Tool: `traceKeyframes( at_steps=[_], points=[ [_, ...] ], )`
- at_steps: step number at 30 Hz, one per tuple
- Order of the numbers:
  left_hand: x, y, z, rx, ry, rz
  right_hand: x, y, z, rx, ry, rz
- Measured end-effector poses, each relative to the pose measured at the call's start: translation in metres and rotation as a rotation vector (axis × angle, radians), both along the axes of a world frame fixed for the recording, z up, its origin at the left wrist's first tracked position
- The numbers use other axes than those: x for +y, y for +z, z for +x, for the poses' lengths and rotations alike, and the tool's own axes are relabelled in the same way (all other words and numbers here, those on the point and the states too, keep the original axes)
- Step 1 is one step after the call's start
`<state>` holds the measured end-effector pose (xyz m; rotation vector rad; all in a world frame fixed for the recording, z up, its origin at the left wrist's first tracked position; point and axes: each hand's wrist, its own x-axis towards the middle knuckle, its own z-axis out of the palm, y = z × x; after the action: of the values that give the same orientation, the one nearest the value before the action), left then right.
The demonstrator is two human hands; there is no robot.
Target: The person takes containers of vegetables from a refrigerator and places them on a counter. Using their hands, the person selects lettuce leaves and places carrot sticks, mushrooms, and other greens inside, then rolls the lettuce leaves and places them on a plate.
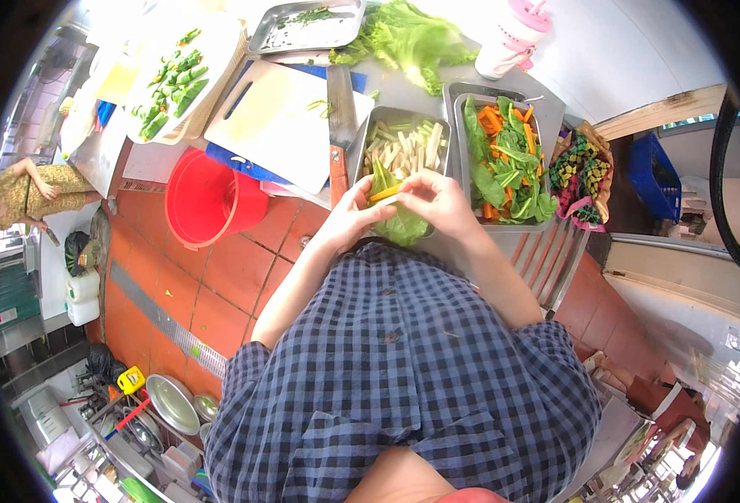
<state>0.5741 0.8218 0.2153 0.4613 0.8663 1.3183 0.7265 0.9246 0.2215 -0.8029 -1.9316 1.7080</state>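
Note:
A green leaf (405, 226) is held between my two hands, just over the near end of a metal tray (446, 134) of pale cut stalks (412, 142). Across the leaf lies a yellow-orange strip (383, 194), probably cut vegetable. The fingers of my left hand (353, 216) pinch the leaf and strip from the left. From the right, my right hand (439, 204) has its thumb and fingers closed at the strip's other end. Beside it stands a second metal tray (462, 94) with green leaves (481, 151) and orange strips (493, 121).
A cleaver (341, 117) lies by a white cutting board (274, 117). Lettuce (403, 38), a shallow tray (261, 38) and a pink-lidded cup (512, 42) are at the back. Green rolls (181, 75) fill a basket at left. A red bucket (198, 201) stands below.

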Motion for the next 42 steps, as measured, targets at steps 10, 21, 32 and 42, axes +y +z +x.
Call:
traceKeyframes(
  at_steps=[10, 21, 32, 42],
  points=[
    [0.006, -0.006, 0.007, 0.286, -0.020, -0.027, -0.002, 0.016, 0.011, -0.007, 0.049, 0.297],
    [0.010, -0.012, 0.011, 0.174, -0.046, -0.011, 0.032, 0.009, 0.028, 0.025, -0.048, 0.364],
    [0.013, -0.001, 0.013, 0.075, 0.004, 0.025, 0.181, 0.007, 0.091, -0.350, -0.458, 0.552],
    [0.012, -0.013, 0.015, 0.077, 0.039, 0.054, 0.131, 0.021, 0.063, -0.077, -0.271, 0.456]
  ],
)
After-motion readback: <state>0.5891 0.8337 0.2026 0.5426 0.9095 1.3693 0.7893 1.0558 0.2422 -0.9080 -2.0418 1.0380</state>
